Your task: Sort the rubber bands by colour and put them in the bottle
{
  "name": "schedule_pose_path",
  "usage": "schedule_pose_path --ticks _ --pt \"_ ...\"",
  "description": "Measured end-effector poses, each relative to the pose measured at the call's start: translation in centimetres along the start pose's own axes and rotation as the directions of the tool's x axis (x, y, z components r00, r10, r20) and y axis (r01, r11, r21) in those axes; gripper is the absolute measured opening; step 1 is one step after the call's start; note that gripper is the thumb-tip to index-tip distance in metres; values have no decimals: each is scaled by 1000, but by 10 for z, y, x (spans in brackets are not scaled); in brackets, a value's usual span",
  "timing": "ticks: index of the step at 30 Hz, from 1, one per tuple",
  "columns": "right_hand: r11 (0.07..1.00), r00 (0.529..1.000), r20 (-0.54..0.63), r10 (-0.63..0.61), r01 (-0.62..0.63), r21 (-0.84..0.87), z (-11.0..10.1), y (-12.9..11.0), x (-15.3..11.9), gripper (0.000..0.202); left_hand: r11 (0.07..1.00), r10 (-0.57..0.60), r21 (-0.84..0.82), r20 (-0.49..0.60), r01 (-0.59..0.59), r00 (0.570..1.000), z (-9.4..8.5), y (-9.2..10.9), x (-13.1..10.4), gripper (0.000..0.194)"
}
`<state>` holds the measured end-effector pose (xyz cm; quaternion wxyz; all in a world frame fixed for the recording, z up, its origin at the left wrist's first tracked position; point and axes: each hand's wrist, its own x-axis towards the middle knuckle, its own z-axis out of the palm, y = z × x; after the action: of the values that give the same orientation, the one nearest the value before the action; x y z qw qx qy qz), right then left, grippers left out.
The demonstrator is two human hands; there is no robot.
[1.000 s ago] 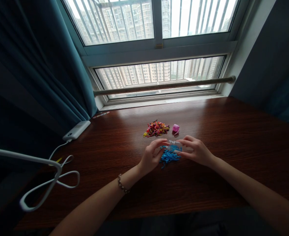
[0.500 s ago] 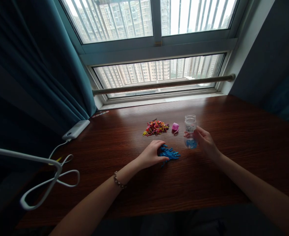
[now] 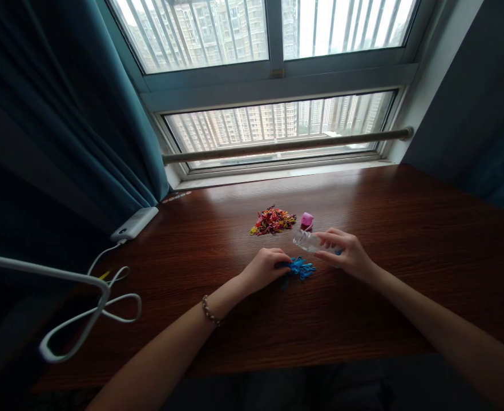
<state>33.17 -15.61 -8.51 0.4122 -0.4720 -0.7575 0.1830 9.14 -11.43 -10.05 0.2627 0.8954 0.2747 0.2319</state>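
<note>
A small pile of blue bands (image 3: 303, 268) lies on the dark wooden table. My left hand (image 3: 265, 269) pinches the pile's left side, its fingers closed on some of the bands. To the right, my right hand (image 3: 349, 254) is wrapped round a clear bottle (image 3: 306, 241), tilted so that its open mouth points left, just above the blue pile. Some blue shows inside the bottle near its base, mostly behind my fingers. Behind the bottle sits a pink object (image 3: 307, 221), and left of that is a heap of multicoloured bands (image 3: 274, 220).
A white power bank (image 3: 134, 224) with a looped white cable (image 3: 89, 317) is on the left, beside a blue curtain (image 3: 119, 131). The table (image 3: 431, 245) meets a window with a horizontal rail (image 3: 286, 146) at the back.
The bottle has gone from upright to lying tilted, its mouth swung left toward the blue pile. My left fingers have closed on blue bands.
</note>
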Motion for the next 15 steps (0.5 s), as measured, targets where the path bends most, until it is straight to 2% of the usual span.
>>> schedule_pose_path --ticks 4,9,11,15 --pt "999 1000 22 -6 7 -54 -1 2 0 40 995 -62 -81 -150 50 987 -3 -2 2 16" --pt "990 1000 18 -19 21 -139 0 7 0 40 976 -139 -210 -389 59 910 -9 -6 5 15" --pt "985 999 32 -32 37 -170 2 8 -1 39 980 -103 -197 -418 20 902 -10 -5 6 14" --pt "975 993 89 -76 93 -200 5 6 -3 39 989 44 -116 -361 -92 931 -6 0 4 12"
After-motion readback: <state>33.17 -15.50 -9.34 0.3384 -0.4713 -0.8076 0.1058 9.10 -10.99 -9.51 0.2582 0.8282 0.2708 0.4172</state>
